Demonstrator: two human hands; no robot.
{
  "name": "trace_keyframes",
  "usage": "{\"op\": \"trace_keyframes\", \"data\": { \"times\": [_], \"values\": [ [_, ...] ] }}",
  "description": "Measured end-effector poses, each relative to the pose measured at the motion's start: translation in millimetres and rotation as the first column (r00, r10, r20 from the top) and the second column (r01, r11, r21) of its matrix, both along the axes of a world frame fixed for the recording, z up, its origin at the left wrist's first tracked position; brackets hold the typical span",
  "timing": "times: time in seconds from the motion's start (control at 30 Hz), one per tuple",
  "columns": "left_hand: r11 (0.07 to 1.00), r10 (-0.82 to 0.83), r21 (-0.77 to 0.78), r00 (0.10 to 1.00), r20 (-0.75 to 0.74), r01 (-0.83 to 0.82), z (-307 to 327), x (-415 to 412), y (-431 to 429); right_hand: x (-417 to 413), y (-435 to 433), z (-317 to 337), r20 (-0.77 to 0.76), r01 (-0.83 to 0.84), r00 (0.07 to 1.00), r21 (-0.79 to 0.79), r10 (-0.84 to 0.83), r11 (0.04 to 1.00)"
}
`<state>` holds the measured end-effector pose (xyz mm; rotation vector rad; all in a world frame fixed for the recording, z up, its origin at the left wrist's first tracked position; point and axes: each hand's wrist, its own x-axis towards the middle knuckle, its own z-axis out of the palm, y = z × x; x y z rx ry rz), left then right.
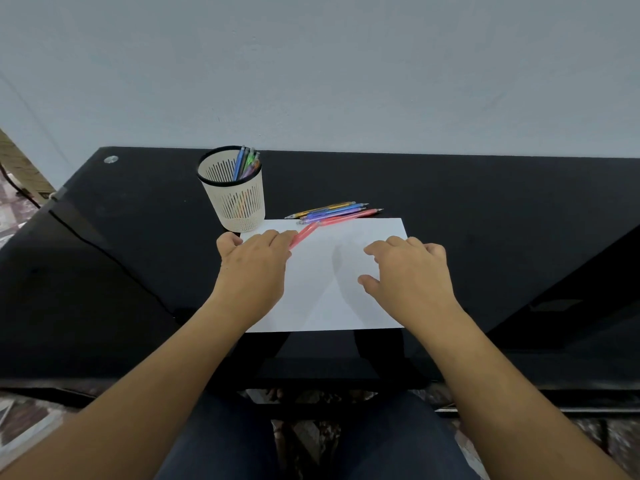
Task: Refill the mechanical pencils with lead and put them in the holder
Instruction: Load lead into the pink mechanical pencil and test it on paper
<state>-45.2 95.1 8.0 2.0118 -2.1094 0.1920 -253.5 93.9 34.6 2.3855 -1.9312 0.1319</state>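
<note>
A cream mesh holder (239,202) with a black rim stands at the back of the black table, with several coloured mechanical pencils (246,163) upright in it. Behind a white sheet of paper (325,292) lie several loose pencils (332,211) side by side. My left hand (256,265) holds a pink pencil (304,233) whose far end sticks out past my fingers over the paper's left part. My right hand (410,271) hovers over the paper's right part with fingers loosely curled and nothing in it. No lead container shows.
The glossy black table (138,271) stands against a pale wall. A black cable (104,251) runs across its left side. My legs in dark trousers show below the table's front edge.
</note>
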Motion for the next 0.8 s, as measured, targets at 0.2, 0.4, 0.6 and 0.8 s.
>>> {"op": "trace_keyframes", "data": {
  "times": [0.2,0.4,0.6,0.8],
  "values": [
    [1.000,-0.007,-0.010,0.999,-0.042,0.007,1,1,3,3,2,2,0.008,0.003,1.000,0.011,-0.003,1.000],
    [0.994,-0.086,-0.060,0.996,0.023,0.087,-1,5,8,9,1,3,0.007,-0.023,1.000,0.026,0.023,0.999],
    [0.992,-0.106,-0.068,0.992,0.068,0.111,-1,4,8,14,2,-1,-0.005,-0.042,0.999,0.025,0.042,0.999],
    [0.991,-0.104,-0.074,0.992,0.070,0.109,0,4,8,14,0,-3,0.015,0.006,1.000,0.018,-0.006,1.000]
  ]
}}
